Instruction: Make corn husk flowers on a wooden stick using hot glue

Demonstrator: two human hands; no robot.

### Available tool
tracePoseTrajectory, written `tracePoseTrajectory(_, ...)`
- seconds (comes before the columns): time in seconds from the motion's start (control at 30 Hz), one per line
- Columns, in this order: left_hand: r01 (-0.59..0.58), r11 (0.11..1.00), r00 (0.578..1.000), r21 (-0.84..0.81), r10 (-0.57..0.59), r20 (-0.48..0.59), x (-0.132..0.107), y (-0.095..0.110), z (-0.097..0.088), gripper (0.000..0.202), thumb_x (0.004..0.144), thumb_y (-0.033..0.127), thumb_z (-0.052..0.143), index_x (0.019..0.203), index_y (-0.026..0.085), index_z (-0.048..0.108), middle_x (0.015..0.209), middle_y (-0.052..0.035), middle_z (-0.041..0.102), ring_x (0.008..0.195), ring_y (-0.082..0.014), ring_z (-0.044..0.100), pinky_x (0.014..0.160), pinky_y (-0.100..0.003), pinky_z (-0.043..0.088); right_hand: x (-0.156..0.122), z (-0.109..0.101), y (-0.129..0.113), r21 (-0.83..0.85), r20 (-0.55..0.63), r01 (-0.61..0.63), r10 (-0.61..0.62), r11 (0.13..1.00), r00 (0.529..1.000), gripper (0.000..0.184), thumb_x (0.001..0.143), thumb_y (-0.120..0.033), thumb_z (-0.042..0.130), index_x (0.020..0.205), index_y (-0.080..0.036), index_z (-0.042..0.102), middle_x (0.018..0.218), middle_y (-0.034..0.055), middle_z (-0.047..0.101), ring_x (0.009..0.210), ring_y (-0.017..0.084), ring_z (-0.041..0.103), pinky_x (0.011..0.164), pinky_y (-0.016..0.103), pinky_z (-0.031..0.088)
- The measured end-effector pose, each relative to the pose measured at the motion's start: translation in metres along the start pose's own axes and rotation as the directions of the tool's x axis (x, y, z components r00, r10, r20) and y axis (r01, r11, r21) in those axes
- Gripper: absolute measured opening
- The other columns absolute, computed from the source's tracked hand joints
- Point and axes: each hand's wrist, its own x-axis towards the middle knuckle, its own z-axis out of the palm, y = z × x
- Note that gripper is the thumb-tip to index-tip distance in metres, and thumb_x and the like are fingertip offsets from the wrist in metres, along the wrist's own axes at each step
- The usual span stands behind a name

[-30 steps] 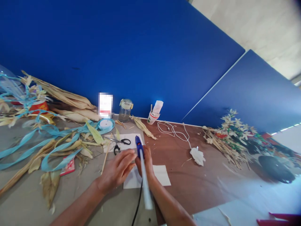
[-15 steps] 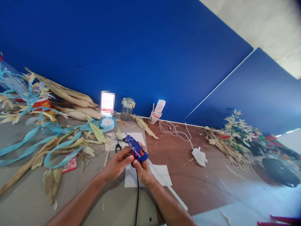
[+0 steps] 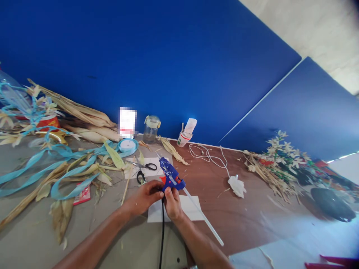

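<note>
A blue hot glue gun (image 3: 171,175) is held up over the table, its nozzle pointing away and to the left. My right hand (image 3: 173,203) grips it by the handle. My left hand (image 3: 148,196) has its fingers closed at the base of the handle, near the black cord (image 3: 162,231); part of the grip is hidden. A long clear glue stick (image 3: 209,223) sticks out of the gun's rear toward the lower right. Black-handled scissors (image 3: 150,166) lie open beyond the left hand on white paper (image 3: 129,172). Another white sheet (image 3: 190,207) lies under the hands.
Blue ribbon (image 3: 74,192) and corn husks (image 3: 60,220) cover the left side. A ribbon roll (image 3: 128,146), a lidded jar (image 3: 151,130) and a paper cup (image 3: 184,139) stand along the blue partition. A white cable (image 3: 209,158), crumpled tissue (image 3: 237,186) and white flowers (image 3: 286,155) are rightward.
The glue gun has moved slightly right and turned, showing its red trigger and the glue stick behind. The left fingers have slid down from its body to the handle's base.
</note>
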Motion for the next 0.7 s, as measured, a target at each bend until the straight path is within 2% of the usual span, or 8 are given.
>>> tracePoseTrajectory(0.1, -0.018, 0.999, 1.0, 0.034, 0.018, 0.001, -0.002, 0.01, 0.003, 0.04, 0.072, 0.041, 0.064, 0.102, 0.014, 0.063, 0.095, -0.0099, 0.065, 0.089, -0.0226, 0.058, 0.085, -0.036, 0.043, -0.001, 0.003, -0.004, -0.059, 0.089, 0.0, 0.005, 0.998, 0.996, 0.032, 0.082, -0.047, 0.051, 0.097, -0.021, 0.063, 0.086, 0.0046, 0.065, 0.091, 0.02, 0.057, 0.09, 0.036, 0.042)
tracePoseTrajectory(0.2, -0.02, 0.998, 0.999, 0.054, 0.021, -0.032, -0.004, 0.012, 0.004, 0.04, 0.075, 0.04, 0.061, 0.107, 0.015, 0.062, 0.098, -0.0097, 0.064, 0.091, -0.0226, 0.056, 0.085, -0.035, 0.042, 0.004, 0.008, -0.016, 0.031, 0.087, 0.024, -0.026, 0.999, 0.996, 0.039, 0.079, -0.051, 0.055, 0.104, -0.022, 0.06, 0.095, 0.0055, 0.063, 0.095, 0.021, 0.057, 0.089, 0.037, 0.042)
tracePoseTrajectory(0.27, -0.001, 0.999, 0.997, 0.048, 0.004, -0.074, -0.005, 0.009, 0.002, 0.04, 0.076, 0.038, 0.059, 0.108, 0.015, 0.06, 0.092, -0.0082, 0.063, 0.087, -0.0213, 0.055, 0.082, -0.034, 0.042, 0.009, 0.009, -0.026, 0.145, -0.006, 0.044, -0.043, 0.988, 0.999, 0.048, 0.076, -0.056, 0.054, 0.11, -0.023, 0.056, 0.101, 0.0063, 0.062, 0.093, 0.021, 0.057, 0.083, 0.036, 0.044)
tracePoseTrajectory(0.33, 0.017, 1.0, 0.995, 0.023, -0.014, -0.103, -0.005, 0.005, 0.0, 0.039, 0.077, 0.037, 0.058, 0.109, 0.014, 0.058, 0.085, -0.0059, 0.06, 0.081, -0.0192, 0.053, 0.079, -0.033, 0.042, 0.014, 0.008, -0.034, 0.195, -0.129, 0.035, -0.009, 0.98, 0.992, 0.045, 0.079, -0.053, 0.052, 0.112, -0.022, 0.055, 0.097, 0.0055, 0.062, 0.083, 0.017, 0.057, 0.075, 0.032, 0.045)
tracePoseTrajectory(0.43, 0.023, 0.999, 0.993, -0.042, -0.028, -0.115, -0.004, 0.001, -0.002, 0.038, 0.077, 0.038, 0.059, 0.107, 0.014, 0.057, 0.084, -0.0051, 0.057, 0.079, -0.0177, 0.052, 0.077, -0.032, 0.042, 0.017, 0.003, -0.039, 0.155, -0.233, 0.046, -0.009, 0.987, 0.972, 0.033, 0.077, -0.043, 0.059, 0.101, -0.02, 0.058, 0.078, 0.0008, 0.059, 0.065, 0.011, 0.052, 0.063, 0.025, 0.042)
tracePoseTrajectory(0.57, 0.024, 0.995, 0.993, -0.096, -0.035, -0.11, -0.004, 0.003, -0.002, 0.04, 0.075, 0.041, 0.061, 0.106, 0.016, 0.057, 0.085, -0.005, 0.056, 0.081, -0.0173, 0.051, 0.077, -0.031, 0.041, 0.015, 0.003, -0.041, 0.174, -0.193, 0.037, -0.003, 0.984, 0.981, 0.024, 0.071, -0.037, 0.066, 0.083, -0.02, 0.054, 0.064, -0.0031, 0.054, 0.056, 0.01, 0.047, 0.056, 0.024, 0.038)
tracePoseTrajectory(0.7, 0.014, 0.999, 0.995, -0.049, -0.019, -0.1, -0.005, 0.009, -0.002, 0.039, 0.075, 0.045, 0.06, 0.101, 0.015, 0.058, 0.083, -0.0049, 0.055, 0.078, -0.0162, 0.049, 0.072, -0.028, 0.04, 0.013, 0.005, -0.045, 0.204, -0.189, 0.032, 0.007, 0.979, 0.982, 0.024, 0.074, -0.039, 0.062, 0.072, -0.02, 0.048, 0.058, -0.0041, 0.052, 0.052, 0.01, 0.045, 0.054, 0.023, 0.035)
